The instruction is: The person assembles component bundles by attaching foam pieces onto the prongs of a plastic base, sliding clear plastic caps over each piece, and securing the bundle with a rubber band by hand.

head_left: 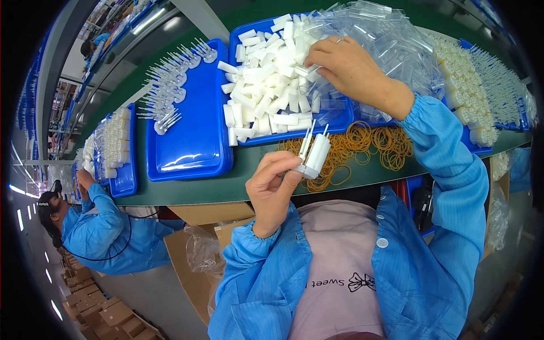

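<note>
Across the green bench (239,171), head view: left hand (273,186) pinches a pale base (309,171) carrying one white tube (319,152) and bare prongs (306,140), long axis pointing away, slightly right. Loose tubes (263,85) heap in the blue tray (344,120) beyond that grip; right hand (354,67) is nearer, fingers curled down at them. Can't tell from here if it's pinching one.

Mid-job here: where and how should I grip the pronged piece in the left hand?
Probably by its base, pinched at the edges from the near side, below the pins, as the left hand holds it. The base is the broad end; the thin pins and white cylindrical part rise from it and would likely be easier to disturb.
</note>
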A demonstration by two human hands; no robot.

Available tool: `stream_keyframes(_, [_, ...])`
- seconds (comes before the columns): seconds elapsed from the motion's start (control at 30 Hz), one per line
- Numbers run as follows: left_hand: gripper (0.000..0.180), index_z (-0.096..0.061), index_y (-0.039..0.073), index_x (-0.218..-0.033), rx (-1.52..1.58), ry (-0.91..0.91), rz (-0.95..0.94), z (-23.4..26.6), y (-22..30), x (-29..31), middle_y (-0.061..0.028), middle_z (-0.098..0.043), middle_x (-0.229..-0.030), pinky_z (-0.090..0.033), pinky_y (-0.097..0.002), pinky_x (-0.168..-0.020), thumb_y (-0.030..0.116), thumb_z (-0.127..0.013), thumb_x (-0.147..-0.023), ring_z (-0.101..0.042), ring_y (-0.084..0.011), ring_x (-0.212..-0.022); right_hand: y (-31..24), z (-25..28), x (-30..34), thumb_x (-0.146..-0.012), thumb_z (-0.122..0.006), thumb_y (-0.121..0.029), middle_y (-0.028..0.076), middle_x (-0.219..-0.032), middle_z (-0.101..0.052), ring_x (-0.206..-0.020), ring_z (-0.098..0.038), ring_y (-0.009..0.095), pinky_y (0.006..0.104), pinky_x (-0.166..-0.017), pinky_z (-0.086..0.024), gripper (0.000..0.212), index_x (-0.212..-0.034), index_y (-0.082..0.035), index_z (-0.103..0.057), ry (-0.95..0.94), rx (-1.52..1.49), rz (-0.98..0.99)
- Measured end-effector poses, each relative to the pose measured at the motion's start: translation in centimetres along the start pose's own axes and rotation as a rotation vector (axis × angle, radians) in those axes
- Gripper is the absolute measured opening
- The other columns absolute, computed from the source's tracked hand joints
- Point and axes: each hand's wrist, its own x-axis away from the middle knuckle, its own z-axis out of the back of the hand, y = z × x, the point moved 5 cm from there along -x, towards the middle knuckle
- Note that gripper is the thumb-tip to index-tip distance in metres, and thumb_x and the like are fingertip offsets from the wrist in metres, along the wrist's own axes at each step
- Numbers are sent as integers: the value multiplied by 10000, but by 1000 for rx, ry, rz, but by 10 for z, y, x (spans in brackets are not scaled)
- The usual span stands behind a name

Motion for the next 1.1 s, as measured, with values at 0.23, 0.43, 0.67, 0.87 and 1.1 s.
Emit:
stream_keyframes(0.23, [192,-642,-44,-1034,-40,-4,-25,0,1,4,-104,-560,-1061,-508,-237,-764,-51,-627,-843,-581,-142,-897,4,-25,-7,-766,-689,-199,40,-906,-606,-976,-549,229,385,-799,-411,142,-870,-106,-663,-199,143,-54])
stream_keyframes(0.43, [192,-640,-42,-1034,-30,19,-30,3,4,2,-102,-561,-1061,-512,-238,-771,-50,-627,-843,-593,-141,-883,-3,-9,-3,-797,-662,-180,62,-917,-592,-862,-568,251,368,-774,-419,179,-950,-99,-614,-20,101,10])
stream_keyframes(0.67, [178,-660,-31,-997,-115,41,-105,1,16,0,-106,-578,-1034,-500,-251,-762,-45,-656,-820,-578,-153,-899,-29,21,15,-928,-552,-198,64,-974,-650,-889,-619,146,280,-762,-486,298,-1188,-53,-544,-25,-1266,-470])
stream_keyframes(0.87, [187,-676,-1,-983,-149,17,-213,-12,22,-7,-114,-597,-1001,-474,-269,-780,-41,-677,-800,-571,-172,-899,-42,17,30,-927,-544,-162,111,-1085,-621,-985,-621,180,307,-902,-487,393,-1283,-8,-483,-12,-1792,-728])
stream_keyframes(1.1, [178,-676,-3,-979,-47,55,-169,-14,19,-9,-113,-597,-1005,-477,-272,-780,-43,-672,-805,-572,-170,-907,-50,15,34,-909,-598,-237,121,-1151,-595,-1105,-582,218,322,-939,-474,407,-1240,-15,-510,-57,-1890,-663])
